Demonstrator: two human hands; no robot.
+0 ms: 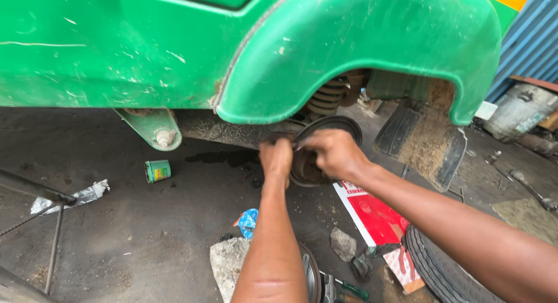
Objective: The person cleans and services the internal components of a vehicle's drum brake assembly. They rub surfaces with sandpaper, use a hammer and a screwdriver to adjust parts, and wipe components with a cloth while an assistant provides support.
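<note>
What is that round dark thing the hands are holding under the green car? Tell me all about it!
It is a brake backing plate, a round dark disc of grimy, rusty-looking metal with a raised rim. It stands on edge under the green wheel arch, where the wheel is off, below a coil spring. The left hand covers its left side and the right hand grips its front. Its middle is hidden.

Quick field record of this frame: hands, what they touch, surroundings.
left hand: left hand on the left edge of the round dark metal brake plate at the wheel hub
right hand: right hand on the plate's face
grip: cannot tell for either hand
vehicle: green metal vehicle body, wheel off, coil spring showing
ground: small green tin, black rubber tyre, red and white flat carton, green-handled screwdriver
</note>
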